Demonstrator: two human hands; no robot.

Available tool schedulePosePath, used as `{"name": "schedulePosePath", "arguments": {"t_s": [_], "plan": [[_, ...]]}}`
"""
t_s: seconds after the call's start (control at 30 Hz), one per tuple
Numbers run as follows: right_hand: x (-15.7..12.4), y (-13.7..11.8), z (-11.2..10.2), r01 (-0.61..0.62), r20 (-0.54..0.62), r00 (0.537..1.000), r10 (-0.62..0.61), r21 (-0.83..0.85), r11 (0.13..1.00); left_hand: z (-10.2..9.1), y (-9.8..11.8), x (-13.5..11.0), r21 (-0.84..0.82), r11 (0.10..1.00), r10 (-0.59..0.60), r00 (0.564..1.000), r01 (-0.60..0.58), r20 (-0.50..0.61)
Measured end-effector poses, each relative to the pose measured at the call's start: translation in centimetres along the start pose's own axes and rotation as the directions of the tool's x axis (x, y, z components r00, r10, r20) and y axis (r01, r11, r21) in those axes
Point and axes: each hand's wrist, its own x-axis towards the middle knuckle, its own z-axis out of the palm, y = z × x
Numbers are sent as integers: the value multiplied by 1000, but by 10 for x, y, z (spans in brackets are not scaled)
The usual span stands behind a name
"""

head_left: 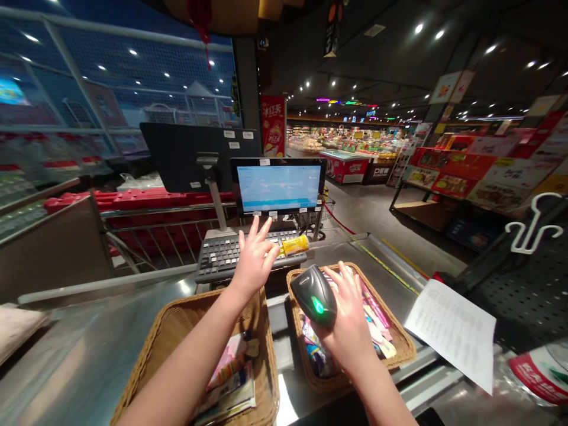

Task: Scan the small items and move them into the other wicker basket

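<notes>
My left hand hovers over the grey keyboard with its fingers spread, holding nothing. My right hand grips a black handheld barcode scanner with a green light, held above the right wicker basket, which holds several colourful packets. A yellow packet lies on the keyboard's right end. The lit register screen stands just behind the keyboard. The left wicker basket lies under my left forearm with a few packets inside.
The steel checkout counter carries both baskets. A printed paper sheet lies to the right. A second dark monitor faces away. Red shopping baskets are behind a rail. Shop shelves line the aisle at right.
</notes>
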Motion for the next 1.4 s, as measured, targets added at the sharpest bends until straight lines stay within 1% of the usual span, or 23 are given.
{"name": "schedulePosePath", "arguments": {"t_s": [0.1, 0.23, 0.47, 0.63, 0.8, 0.93, 1.03, 1.1, 1.23, 1.27, 1.4], "plan": [[2, -3, -2, 12, 18, 1000, -12, 24, 1000, -3, -5, 0, 1, 1000, -24, 1000, 24, -2], [4, -8, -2, 19, 12, 1000, -20, 54, 998, -7, -9, -3, 10, 999, -32, 999, 32, -12], [12, -18, 2, 28, 0, 1000, -28, 120, 992, -21, -16, -19, 42, 995, -89, 996, 89, 4], [20, -23, 5, 44, -17, 999, -41, 187, 981, -28, -34, -45, 104, 981, -170, 983, 164, 62], [25, -36, 17, 45, 26, 998, -52, 229, 972, -33, -60, -82, 167, 951, -279, 955, 261, 102], [30, -50, 29, 56, 49, 996, -71, 264, 963, -37, -77, -114, 238, 911, -379, 913, 338, 153], [33, -57, 38, 63, 56, 995, -82, 279, 958, -32, -91, -137, 307, 878, -442, 869, 368, 221], [35, -60, 44, 70, 61, 994, -91, 287, 955, -26, -101, -152, 353, 858, -478, 830, 372, 287], [38, -65, 53, 82, 71, 992, -109, 308, 948, -8, -118, -178, 420, 828, -541, 725, 371, 427], [38, -66, 54, 83, 74, 991, -112, 312, 946, -4, -121, -183, 425, 826, -548, 708, 371, 446], [40, -72, 58, 66, 88, 991, -100, 325, 943, 10, -131, -198, 436, 828, -549, 673, 354, 496]]}}
